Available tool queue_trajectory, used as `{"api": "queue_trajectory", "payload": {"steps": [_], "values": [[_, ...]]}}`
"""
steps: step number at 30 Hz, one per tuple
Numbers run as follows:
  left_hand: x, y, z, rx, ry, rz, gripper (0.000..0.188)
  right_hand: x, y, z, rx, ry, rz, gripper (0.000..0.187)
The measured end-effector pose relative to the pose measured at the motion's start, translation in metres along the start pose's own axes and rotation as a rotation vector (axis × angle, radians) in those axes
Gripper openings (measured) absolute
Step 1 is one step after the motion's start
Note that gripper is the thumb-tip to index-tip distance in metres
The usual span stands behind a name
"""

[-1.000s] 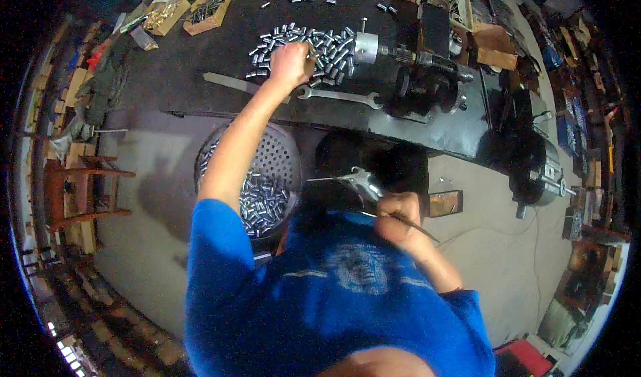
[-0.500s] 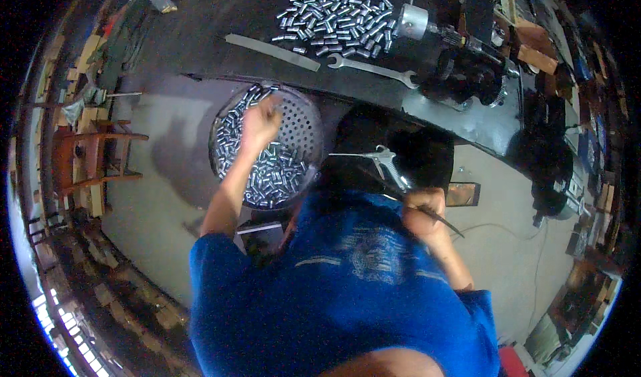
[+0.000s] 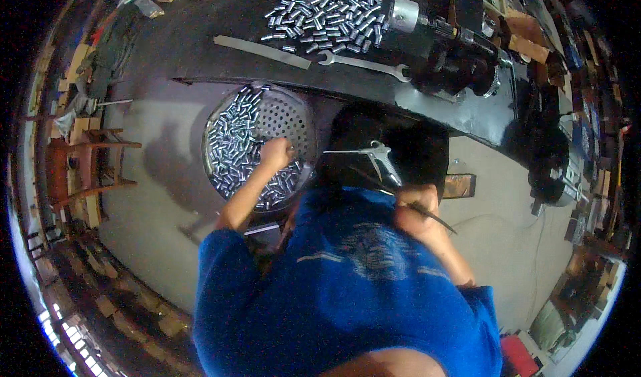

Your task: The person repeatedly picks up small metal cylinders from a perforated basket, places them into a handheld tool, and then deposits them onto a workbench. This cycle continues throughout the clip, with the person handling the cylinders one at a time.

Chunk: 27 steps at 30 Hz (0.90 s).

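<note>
Here, the air gun (image 3: 382,158) is clasped by the right grip (image 3: 416,209), right of the perforated basin (image 3: 288,118), likely so its trigger can be pressed. Over the basin, the left grip (image 3: 277,155) is curled; any contents cannot be told. Metal cylinders (image 3: 230,140) are contained inside, presumably against rolling.

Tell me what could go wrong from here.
The air gun in the right hand points its nozzle toward the left hand, so a burst could strike it or scatter loose metal pieces.

Pieces crowd the left rim of the perforated pan; a bump might spill some.

The wrench lies toward the bench's near edge and could be knocked off.
</note>
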State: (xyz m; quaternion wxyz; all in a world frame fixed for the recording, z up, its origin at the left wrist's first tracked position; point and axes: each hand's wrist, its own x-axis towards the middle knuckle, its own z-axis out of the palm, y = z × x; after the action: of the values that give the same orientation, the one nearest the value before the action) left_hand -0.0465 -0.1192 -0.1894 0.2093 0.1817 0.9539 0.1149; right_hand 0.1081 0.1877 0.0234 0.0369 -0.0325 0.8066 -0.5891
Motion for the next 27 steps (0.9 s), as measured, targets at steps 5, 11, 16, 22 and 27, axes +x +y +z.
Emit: {"api": "queue_trajectory", "payload": {"steps": [5,11,16,22,27], "values": [[-0.025,0.034,-0.039,-0.422,0.260,0.112,0.020,0.002,0.005,-0.003,-0.035,-0.032,-0.038,0.017],[-0.071,0.121,-0.115,-0.902,0.031,0.313,0.016,0.018,0.005,0.007,0.004,-0.167,-0.205,0.021],[-0.074,0.144,-0.125,-0.877,0.050,0.456,0.020,0.025,0.008,0.016,-0.014,-0.208,-0.252,0.021],[-0.072,0.157,-0.137,-0.818,0.019,0.585,0.023,0.028,0.010,0.018,0.033,-0.168,-0.273,0.018],[-0.076,0.163,-0.139,-0.927,-0.078,0.516,0.026,0.032,0.011,0.017,0.014,-0.195,-0.304,0.019]]}}
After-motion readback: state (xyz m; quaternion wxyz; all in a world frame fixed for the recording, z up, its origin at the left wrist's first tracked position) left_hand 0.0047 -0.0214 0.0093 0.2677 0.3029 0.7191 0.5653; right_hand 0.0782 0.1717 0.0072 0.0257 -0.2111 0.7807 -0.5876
